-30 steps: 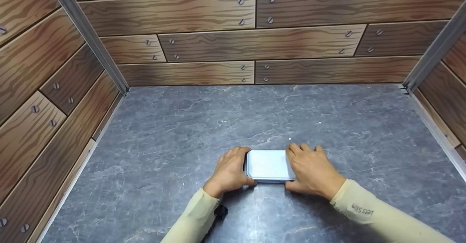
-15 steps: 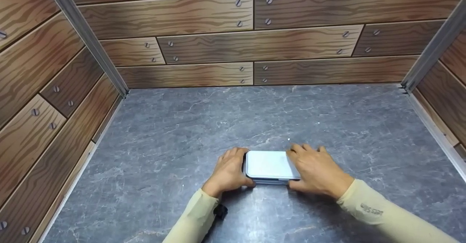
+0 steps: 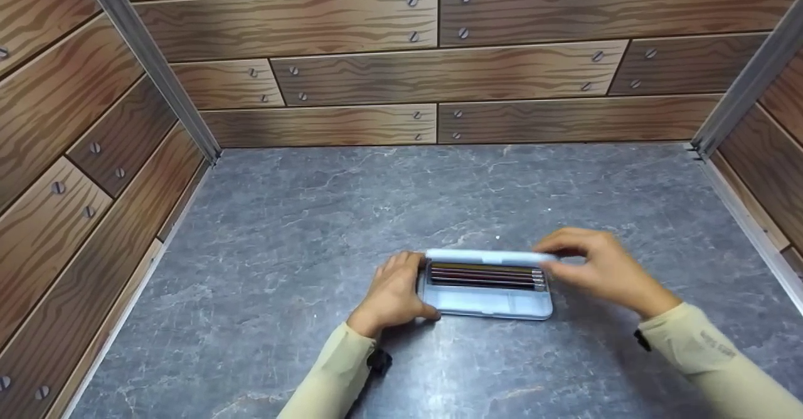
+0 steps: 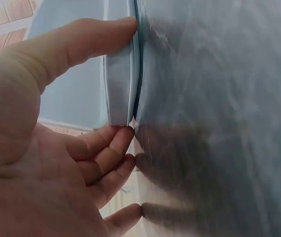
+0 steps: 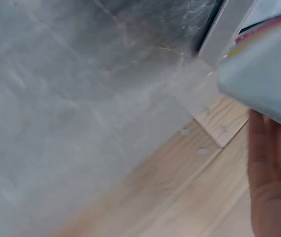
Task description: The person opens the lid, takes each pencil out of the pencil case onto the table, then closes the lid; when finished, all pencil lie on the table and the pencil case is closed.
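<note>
A light blue pencil case (image 3: 473, 300) lies on the table with its lid (image 3: 480, 255) tipped up along the far side. Several dark pencils (image 3: 480, 276) are side by side in the back half; the front half shows bare light blue. My left hand (image 3: 390, 295) holds the case's left end, thumb (image 4: 113, 35) on the front wall and fingertips around the back corner. At the lid's right end, my right hand (image 3: 608, 270) pinches it between thumb and fingers. The right wrist view has those fingers (image 5: 271, 153) behind the lid, with red and yellow edges showing inside the case.
The grey marbled tabletop (image 3: 301, 218) spreads around the case. Wood-pattern panels (image 3: 364, 80) stand at the back and both sides, with metal corner posts (image 3: 157, 61) between them. A black strap (image 3: 379, 361) is on the left wrist.
My right hand has moved right and up, raising the lid from its closed position, so the pencils inside now show. My left hand has stayed at the case's left end.
</note>
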Demonstrator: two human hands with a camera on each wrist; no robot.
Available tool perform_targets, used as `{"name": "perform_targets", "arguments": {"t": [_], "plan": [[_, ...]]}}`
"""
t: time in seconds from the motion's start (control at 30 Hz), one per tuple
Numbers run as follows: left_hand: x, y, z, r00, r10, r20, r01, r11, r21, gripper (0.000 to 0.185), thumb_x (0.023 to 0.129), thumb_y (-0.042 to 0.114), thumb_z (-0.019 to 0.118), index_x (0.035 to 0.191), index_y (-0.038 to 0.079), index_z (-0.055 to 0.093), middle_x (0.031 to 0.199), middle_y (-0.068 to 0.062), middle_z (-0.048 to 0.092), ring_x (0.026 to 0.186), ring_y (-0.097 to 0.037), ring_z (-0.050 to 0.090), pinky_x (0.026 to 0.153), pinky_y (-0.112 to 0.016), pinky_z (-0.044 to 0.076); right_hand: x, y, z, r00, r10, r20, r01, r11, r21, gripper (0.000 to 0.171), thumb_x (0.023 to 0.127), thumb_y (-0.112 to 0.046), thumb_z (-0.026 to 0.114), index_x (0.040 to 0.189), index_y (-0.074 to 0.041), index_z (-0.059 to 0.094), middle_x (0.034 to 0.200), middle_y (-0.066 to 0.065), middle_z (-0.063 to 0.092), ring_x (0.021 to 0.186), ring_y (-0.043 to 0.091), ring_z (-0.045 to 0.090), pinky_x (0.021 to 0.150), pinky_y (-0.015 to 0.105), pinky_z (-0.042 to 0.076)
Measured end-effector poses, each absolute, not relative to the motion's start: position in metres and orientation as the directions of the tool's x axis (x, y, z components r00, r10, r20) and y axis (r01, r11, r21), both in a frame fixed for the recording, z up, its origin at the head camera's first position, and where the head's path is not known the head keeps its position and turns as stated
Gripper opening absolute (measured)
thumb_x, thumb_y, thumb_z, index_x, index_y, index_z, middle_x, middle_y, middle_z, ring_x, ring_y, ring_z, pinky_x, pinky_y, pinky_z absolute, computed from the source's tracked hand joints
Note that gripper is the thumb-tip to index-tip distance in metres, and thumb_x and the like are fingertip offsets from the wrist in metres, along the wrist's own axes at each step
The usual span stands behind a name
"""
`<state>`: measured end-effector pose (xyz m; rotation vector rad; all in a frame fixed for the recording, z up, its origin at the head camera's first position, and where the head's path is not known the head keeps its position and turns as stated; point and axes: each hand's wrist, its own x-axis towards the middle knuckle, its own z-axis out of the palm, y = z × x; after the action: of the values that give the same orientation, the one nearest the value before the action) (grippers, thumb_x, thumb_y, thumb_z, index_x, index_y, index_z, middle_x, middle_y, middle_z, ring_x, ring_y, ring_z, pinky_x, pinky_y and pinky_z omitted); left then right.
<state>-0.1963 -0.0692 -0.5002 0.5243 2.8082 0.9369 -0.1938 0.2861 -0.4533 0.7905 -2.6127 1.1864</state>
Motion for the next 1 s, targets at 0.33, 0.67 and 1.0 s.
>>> {"name": "perform_targets", "arguments": {"t": [0.33, 0.67, 1.0], "plan": [[-0.197, -0.072, -0.500, -0.930, 0.367, -0.030, 0.268, 0.730, 0.628, 0.093, 0.068, 0.023, 0.106, 0.148, 0.006, 0.061, 0.146, -0.012, 0.066, 0.145, -0.035, 0.056, 0.130, -0.057, 0.039, -0.239, 0.298, -0.466, -0.999, -0.051, -0.002, -0.014, 0.291, -0.957, 0.039, 0.105, -0.016, 0.080, 0.135, 0.008, 0.075, 0.102, -0.021, 0.081, 0.095, 0.002, 0.078, 0.090, 0.024, 0.068], [-0.197, -0.072, -0.500, -0.918, 0.395, -0.018, 0.296, 0.717, 0.631, 0.089, 0.070, 0.024, 0.106, 0.146, 0.009, 0.061, 0.148, -0.011, 0.067, 0.145, -0.035, 0.058, 0.131, -0.057, 0.040, -0.258, 0.291, -0.469, -0.992, 0.010, -0.124, 0.123, 0.222, -0.967, 0.051, 0.105, -0.023, 0.081, 0.143, 0.009, 0.070, 0.103, -0.022, 0.077, 0.098, -0.001, 0.076, 0.093, 0.027, 0.069], [-0.197, -0.073, -0.500, -0.915, 0.404, -0.006, 0.305, 0.699, 0.647, 0.093, 0.070, 0.023, 0.107, 0.148, 0.010, 0.058, 0.150, -0.011, 0.068, 0.149, -0.035, 0.058, 0.135, -0.060, 0.035, -0.243, 0.275, -0.469, -0.966, 0.071, 0.249, -0.176, 0.526, -0.832, 0.030, 0.102, -0.015, 0.082, 0.128, 0.001, 0.081, 0.115, 0.009, 0.084, 0.093, -0.004, 0.070, 0.085, 0.007, 0.058]]}}
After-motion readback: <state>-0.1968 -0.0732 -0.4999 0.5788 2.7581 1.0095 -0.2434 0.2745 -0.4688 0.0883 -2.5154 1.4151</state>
